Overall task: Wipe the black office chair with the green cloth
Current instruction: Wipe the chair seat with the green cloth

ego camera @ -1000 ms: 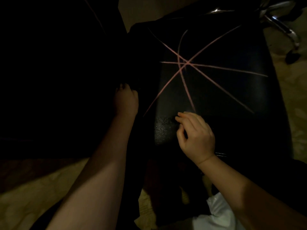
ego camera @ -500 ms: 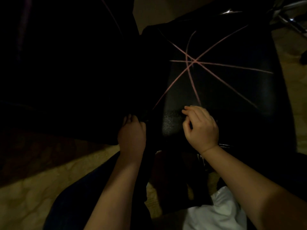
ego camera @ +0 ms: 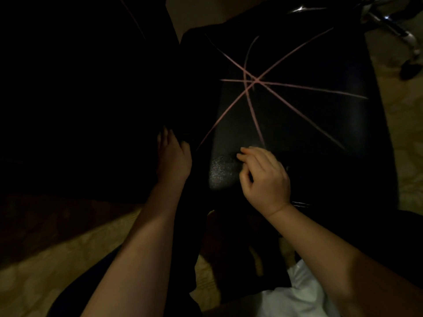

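The black office chair's seat [ego camera: 309,124] fills the upper right and carries several pink chalk lines crossing in a star. My right hand [ego camera: 266,177] hovers at the seat's near edge with its fingers curled, fingertips beside a lit, speckled patch [ego camera: 220,171] of the surface. I cannot make out the green cloth in the dark, so I cannot say whether these fingers hold it. My left hand [ego camera: 172,157] lies flat on the dark left edge of the chair, fingers stretched forward into shadow.
A chrome chair base with a castor [ego camera: 409,42] stands at the upper right. Patterned beige carpet [ego camera: 45,271] shows at the lower left and along the right. A white garment [ego camera: 297,296] lies at the bottom. The whole left side is in deep shadow.
My left hand drew back toward me half a second ago and has now slid forward again along the chair's left edge. My right hand has stayed at the seat's near edge.
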Demonstrator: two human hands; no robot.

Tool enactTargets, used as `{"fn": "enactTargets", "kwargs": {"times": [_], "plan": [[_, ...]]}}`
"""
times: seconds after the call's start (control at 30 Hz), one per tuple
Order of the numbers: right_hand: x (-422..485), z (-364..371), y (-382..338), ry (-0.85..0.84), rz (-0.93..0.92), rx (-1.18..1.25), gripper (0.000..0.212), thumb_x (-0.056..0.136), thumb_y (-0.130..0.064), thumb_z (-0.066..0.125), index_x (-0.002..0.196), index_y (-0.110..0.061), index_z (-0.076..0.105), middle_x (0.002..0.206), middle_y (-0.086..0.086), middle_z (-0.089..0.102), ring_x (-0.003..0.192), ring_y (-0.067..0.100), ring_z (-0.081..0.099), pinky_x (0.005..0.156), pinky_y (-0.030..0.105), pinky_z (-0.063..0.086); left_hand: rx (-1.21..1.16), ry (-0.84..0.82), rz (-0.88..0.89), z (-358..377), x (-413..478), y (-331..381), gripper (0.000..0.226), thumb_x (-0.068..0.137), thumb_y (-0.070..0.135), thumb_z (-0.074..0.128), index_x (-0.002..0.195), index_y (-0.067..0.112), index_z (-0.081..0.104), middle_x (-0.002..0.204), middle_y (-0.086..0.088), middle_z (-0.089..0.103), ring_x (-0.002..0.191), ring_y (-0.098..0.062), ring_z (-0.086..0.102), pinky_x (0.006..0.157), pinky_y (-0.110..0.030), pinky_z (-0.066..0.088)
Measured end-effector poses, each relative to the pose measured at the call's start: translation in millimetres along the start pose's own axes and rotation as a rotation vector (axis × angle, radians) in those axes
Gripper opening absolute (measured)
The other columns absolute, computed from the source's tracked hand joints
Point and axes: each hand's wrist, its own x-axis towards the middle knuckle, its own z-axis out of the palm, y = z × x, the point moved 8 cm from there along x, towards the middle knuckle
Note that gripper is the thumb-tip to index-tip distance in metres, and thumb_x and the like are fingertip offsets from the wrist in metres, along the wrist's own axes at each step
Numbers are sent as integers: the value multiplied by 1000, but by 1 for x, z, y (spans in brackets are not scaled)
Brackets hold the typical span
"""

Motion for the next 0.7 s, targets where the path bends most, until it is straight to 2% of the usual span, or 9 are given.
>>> {"fn": "enactTargets", "kwargs": {"times": [0.17, 0.43, 0.7], "plan": [[0, 0, -1, 6, 4, -9, 26, 83, -8, 53, 99, -9, 73, 112, 4, 69, 108, 22, 64, 85, 39, 54, -25, -33, -30, 3, 50, 19, 54, 103, 14, 32, 152, -3, 17, 162, -17, 11, 150, -26, 7, 120, -32, 3], [1, 1, -2, 30, -9, -26, 25, 82, -7, 55, 98, -10, 73, 111, 4, 70, 107, 21, 64, 86, 36, 54, 14, -38, 40, 2, 99, 38, 54, 102, 14, 33, 152, -2, 19, 161, -18, 13, 149, -30, 12, 120, -33, 7], [-1, -2, -2, 33, -27, -39, 26, 84, -8, 51, 98, -9, 73, 111, 5, 70, 107, 23, 64, 86, 37, 54, 159, -2, 87, -7, 52, 29, 46, 103, 15, 32, 142, -9, 37, 152, -25, 33, 141, -36, 30, 115, -38, 20]]}}
